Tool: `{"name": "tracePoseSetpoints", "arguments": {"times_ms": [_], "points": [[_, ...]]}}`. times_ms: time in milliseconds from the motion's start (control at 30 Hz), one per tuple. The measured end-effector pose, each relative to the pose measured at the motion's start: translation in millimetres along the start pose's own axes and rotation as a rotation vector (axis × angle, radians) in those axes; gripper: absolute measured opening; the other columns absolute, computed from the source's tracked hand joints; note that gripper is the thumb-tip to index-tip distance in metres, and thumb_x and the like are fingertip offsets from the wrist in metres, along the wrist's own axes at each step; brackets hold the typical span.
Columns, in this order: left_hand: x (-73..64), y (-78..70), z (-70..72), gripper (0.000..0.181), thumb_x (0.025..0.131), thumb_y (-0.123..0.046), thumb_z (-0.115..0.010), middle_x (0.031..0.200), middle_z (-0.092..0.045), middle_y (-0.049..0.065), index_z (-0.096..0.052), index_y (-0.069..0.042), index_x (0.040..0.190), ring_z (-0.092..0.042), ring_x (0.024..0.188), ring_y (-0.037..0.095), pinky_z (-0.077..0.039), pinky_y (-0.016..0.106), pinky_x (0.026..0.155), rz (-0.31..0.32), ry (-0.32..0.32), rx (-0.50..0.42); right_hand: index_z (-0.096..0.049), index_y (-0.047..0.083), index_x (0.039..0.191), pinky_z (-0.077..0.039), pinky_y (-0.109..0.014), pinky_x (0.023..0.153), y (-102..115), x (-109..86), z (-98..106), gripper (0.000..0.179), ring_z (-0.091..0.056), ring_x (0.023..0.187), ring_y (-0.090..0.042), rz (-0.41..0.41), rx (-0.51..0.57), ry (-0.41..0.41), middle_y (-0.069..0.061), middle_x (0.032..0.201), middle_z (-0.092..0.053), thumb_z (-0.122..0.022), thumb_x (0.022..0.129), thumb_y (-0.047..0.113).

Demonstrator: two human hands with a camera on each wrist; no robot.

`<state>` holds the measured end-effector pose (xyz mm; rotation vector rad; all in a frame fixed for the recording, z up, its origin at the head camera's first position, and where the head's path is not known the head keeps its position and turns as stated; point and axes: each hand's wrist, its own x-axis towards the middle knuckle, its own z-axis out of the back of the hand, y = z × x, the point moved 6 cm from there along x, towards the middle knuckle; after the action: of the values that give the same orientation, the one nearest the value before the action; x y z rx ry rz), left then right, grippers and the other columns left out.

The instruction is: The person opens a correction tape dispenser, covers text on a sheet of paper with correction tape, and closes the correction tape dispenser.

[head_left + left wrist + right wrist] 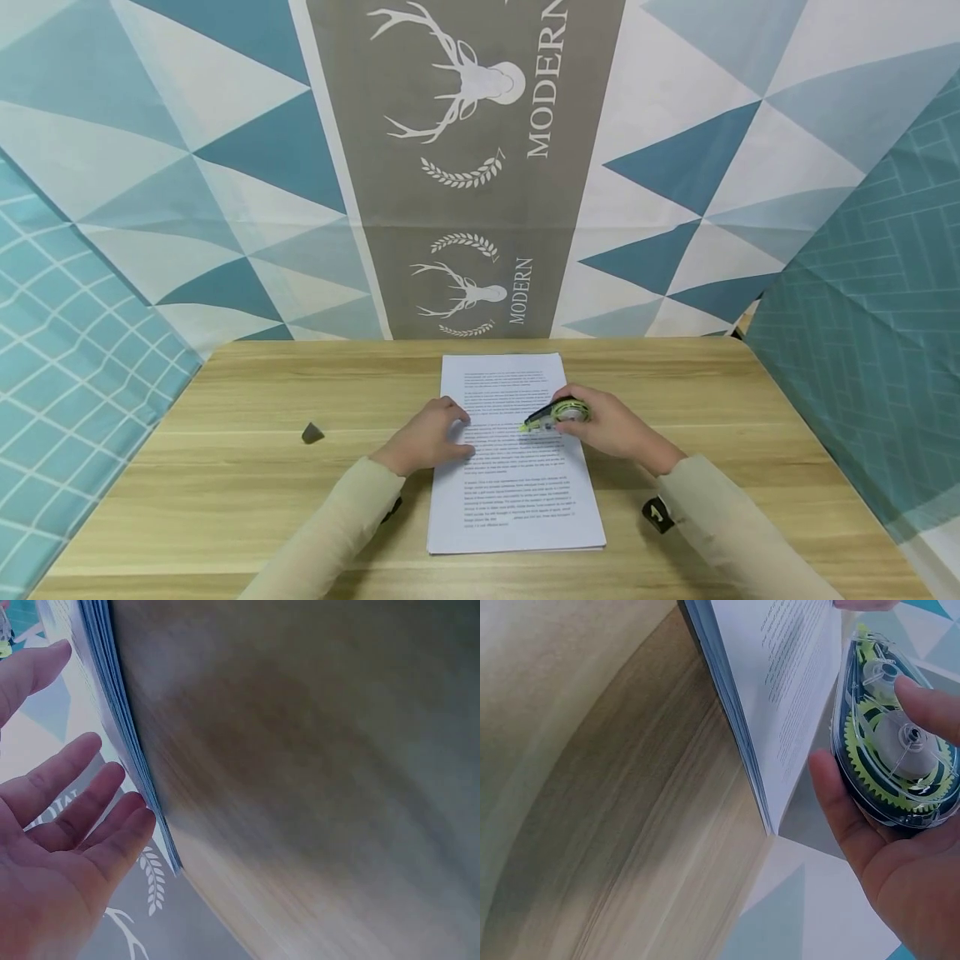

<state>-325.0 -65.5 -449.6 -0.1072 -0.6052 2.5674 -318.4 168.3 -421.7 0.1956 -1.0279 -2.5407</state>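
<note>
A correction tape dispenser (558, 412) with a clear casing and green gears is gripped in my right hand (611, 423). Its green tip points left and comes down close over the printed text on the top sheet. In the right wrist view the thumb lies across the casing of the correction tape (900, 742), with a finger along its underside. My left hand (433, 435) rests at the left edge of the paper stack (517, 467), fingers spread and holding nothing. The left wrist view shows these fingers (90, 799) loosely bent beside the sheets' edges.
A small dark wedge-shaped object (312, 432) lies on the wooden table (225, 500), left of the paper. Behind the table's far edge hangs a patterned cloth (480, 200) with deer heads and triangles. Tiled-pattern cloths (862, 333) flank both sides.
</note>
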Motion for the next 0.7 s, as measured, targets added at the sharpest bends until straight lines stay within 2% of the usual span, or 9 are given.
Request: {"name": "tracePoseSetpoints", "arguments": {"times_ms": [233, 367, 700], "points": [[1.4, 0.0, -0.6, 0.041, 0.074, -0.027, -0.077, 0.104, -0.059, 0.013, -0.066, 0.003, 0.101, -0.055, 0.099, 0.026, -0.045, 0.040, 0.093, 0.023, 0.019, 0.023, -0.058, 0.018, 0.111, -0.045, -0.031, 0.079, -1.1, 6.8, -4.1, 0.028, -0.056, 0.091, -0.014, -0.045, -0.005, 0.018, -0.001, 0.106, -0.064, -0.068, 0.085, 0.018], [1.9, 1.2, -2.1, 0.042, 0.074, -0.027, -0.077, 0.105, -0.059, 0.013, -0.066, 0.004, 0.101, -0.054, 0.100, 0.026, -0.045, 0.040, 0.094, 0.031, 0.024, 0.018, -0.058, 0.019, 0.109, -0.045, -0.032, 0.079, 0.0, 9.5, -8.0, 0.028, -0.056, 0.092, -0.015, -0.040, -0.004, 0.025, -0.001, 0.106, -0.064, -0.070, 0.084, 0.020], [2.7, 3.9, -3.4, 0.042, 0.075, -0.027, -0.077, 0.104, -0.057, 0.013, -0.066, 0.004, 0.101, -0.053, 0.095, 0.023, -0.046, 0.038, 0.090, 0.033, 0.026, 0.013, -0.059, 0.020, 0.101, -0.046, -0.033, 0.082, 6.0, 20.1, -21.7, 0.021, -0.055, 0.091, -0.011, 0.065, -0.037, 0.027, 0.006, 0.097, -0.064, -0.070, 0.084, 0.025]]}}
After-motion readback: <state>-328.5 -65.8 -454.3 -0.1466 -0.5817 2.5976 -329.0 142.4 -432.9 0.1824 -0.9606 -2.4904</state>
